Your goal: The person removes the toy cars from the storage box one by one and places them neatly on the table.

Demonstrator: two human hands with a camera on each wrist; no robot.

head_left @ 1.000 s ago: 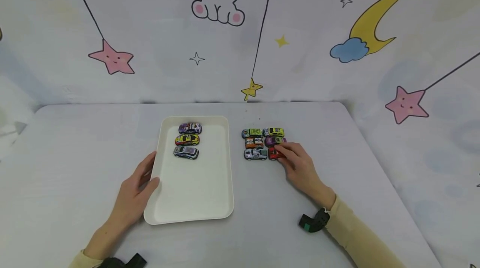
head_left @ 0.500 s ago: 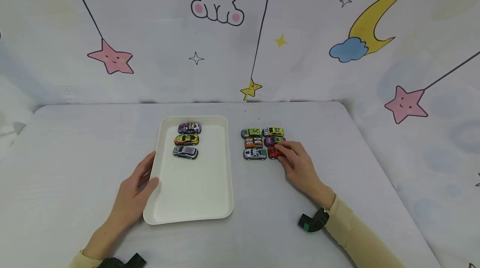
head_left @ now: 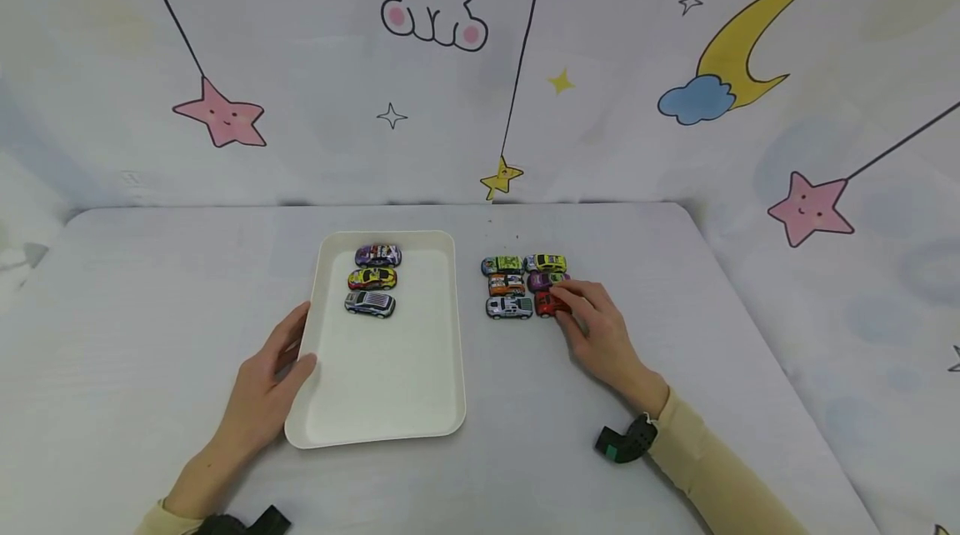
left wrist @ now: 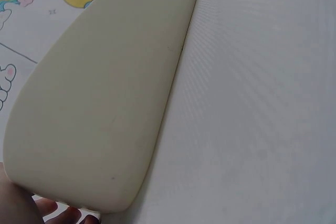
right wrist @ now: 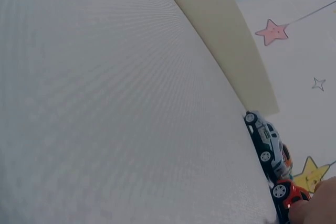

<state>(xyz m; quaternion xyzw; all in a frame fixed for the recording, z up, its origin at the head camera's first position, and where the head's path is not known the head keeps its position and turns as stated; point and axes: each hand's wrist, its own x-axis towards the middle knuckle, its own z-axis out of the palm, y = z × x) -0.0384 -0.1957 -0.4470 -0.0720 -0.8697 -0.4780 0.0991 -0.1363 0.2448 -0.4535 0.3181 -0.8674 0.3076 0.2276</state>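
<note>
My left hand (head_left: 258, 397) grips the left rim of a white tray (head_left: 390, 385), its thumb over the edge and its fingers along the outside. In the left wrist view the tray's outer wall (left wrist: 100, 93) fills much of the picture. Three toy cars stand in a column in the tray: purple (head_left: 378, 255), yellow (head_left: 372, 278) and silver (head_left: 370, 304). Right of the tray, my right hand (head_left: 606, 343) pinches a red toy car (head_left: 546, 304), whose rear is hidden by the fingers. A white toy car (right wrist: 266, 142) stands close beside the red one.
Several more toy cars sit in the right-hand group: green (head_left: 501, 265), yellow-green (head_left: 546, 263), orange (head_left: 506, 285) and dark purple (head_left: 543, 281). A white cloth (head_left: 517, 435) covers the table, backed by a cartoon-printed sheet (head_left: 315, 60).
</note>
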